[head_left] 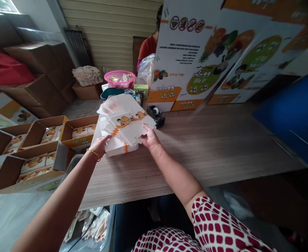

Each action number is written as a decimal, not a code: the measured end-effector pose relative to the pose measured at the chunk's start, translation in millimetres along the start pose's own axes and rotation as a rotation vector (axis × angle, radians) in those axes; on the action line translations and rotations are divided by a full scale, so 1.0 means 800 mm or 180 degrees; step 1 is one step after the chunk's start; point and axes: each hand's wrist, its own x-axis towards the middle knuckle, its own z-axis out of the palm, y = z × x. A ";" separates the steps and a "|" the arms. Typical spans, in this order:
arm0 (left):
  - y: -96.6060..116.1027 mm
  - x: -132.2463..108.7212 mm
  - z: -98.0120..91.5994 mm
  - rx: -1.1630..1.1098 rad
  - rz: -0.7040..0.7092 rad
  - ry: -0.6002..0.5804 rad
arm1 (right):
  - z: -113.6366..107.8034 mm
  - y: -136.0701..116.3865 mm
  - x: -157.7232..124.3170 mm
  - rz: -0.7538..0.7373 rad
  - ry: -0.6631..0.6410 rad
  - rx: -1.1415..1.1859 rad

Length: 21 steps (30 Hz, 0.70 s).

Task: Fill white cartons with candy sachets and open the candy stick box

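Red-and-white patterned sleeve (211,220) is reaching forward; right hand (150,137) and bangled left hand (100,146) are pressing, fingers spread, no pinch, against a stack of flat printed carton blanks (122,120) at 12 o'clock on the wooden table (196,147). Brown cartons (80,121) at 9 o'clock are holding packed boxes (34,164); the stack is staying unfolded.

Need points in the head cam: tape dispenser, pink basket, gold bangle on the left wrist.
Tape dispenser (156,117): head view, on its black body.
Pink basket (119,83): head view, on its front wall.
Gold bangle (93,153): head view, on the middle of the band.
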 end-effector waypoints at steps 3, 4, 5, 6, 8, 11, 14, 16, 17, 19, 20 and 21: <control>-0.010 -0.013 0.010 -0.0385 -0.0176 -0.0083 | -0.002 0.016 -0.004 0.0213 0.0042 0.0258; -0.015 -0.018 0.012 -0.0433 -0.0178 -0.0116 | -0.003 0.021 -0.007 0.0258 0.0007 0.0307; -0.021 -0.025 0.013 -0.0437 -0.0168 -0.0154 | -0.005 0.025 -0.010 0.0313 -0.0036 0.0331; -0.026 -0.033 0.013 -0.0423 -0.0148 -0.0202 | -0.007 0.029 -0.014 0.0362 -0.0071 0.0335; -0.035 -0.054 0.009 -0.0390 -0.0124 -0.0260 | -0.015 0.039 -0.027 0.0475 -0.0116 0.0299; -0.050 -0.102 0.000 -0.0438 -0.0129 -0.0036 | -0.029 0.061 -0.057 0.0650 -0.0284 0.0284; -0.072 -0.153 -0.012 -0.0856 -0.0210 0.0382 | -0.043 0.082 -0.093 0.0771 -0.0518 0.0374; -0.091 -0.182 -0.024 -0.1233 -0.0417 0.0455 | -0.049 0.089 -0.113 0.0873 -0.0611 0.0344; -0.100 -0.193 -0.032 -0.1412 -0.0513 0.0467 | -0.051 0.090 -0.122 0.0909 -0.0655 0.0275; -0.114 -0.211 -0.048 -0.1721 -0.0688 0.0428 | -0.055 0.089 -0.134 0.0888 -0.0743 0.0040; -0.118 -0.218 -0.055 -0.1851 -0.0773 0.0395 | -0.056 0.088 -0.139 0.0856 -0.0782 -0.0130; -0.119 -0.223 -0.061 -0.1947 -0.0857 0.0332 | -0.057 0.086 -0.143 0.0815 -0.0818 -0.0318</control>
